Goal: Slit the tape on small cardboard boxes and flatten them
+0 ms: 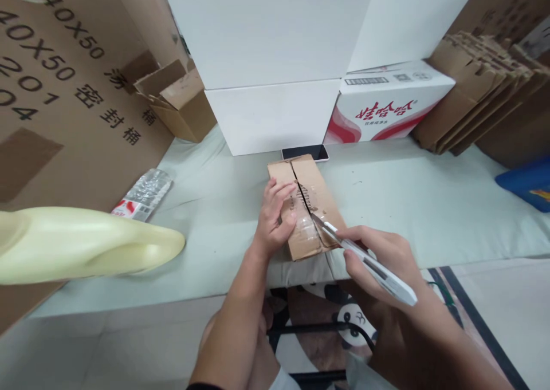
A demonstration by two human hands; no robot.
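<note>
A small taped cardboard box (320,192) lies on the pale green table covering, close to its front edge. A dark gap runs along the seam between its top flaps, and clear tape covers the near end. My left hand (277,215) rests on the box's left side, fingers stretched over the top and thumb apart. In my right hand (382,258) is a white utility knife (376,267), gripped between thumb and fingers. Its blade tip touches the seam near the middle of the box. Just behind the box lies a dark-screened phone (306,152), partly hidden by it.
White boxes (275,115) and a red-and-white printed carton (387,106) line the back. Folded cardboard (464,92) leans at right, near a blue object (526,184). At left are a large carton (77,92), an open small box (184,109), a plastic-wrapped item (148,192) and a pale yellow object (90,244).
</note>
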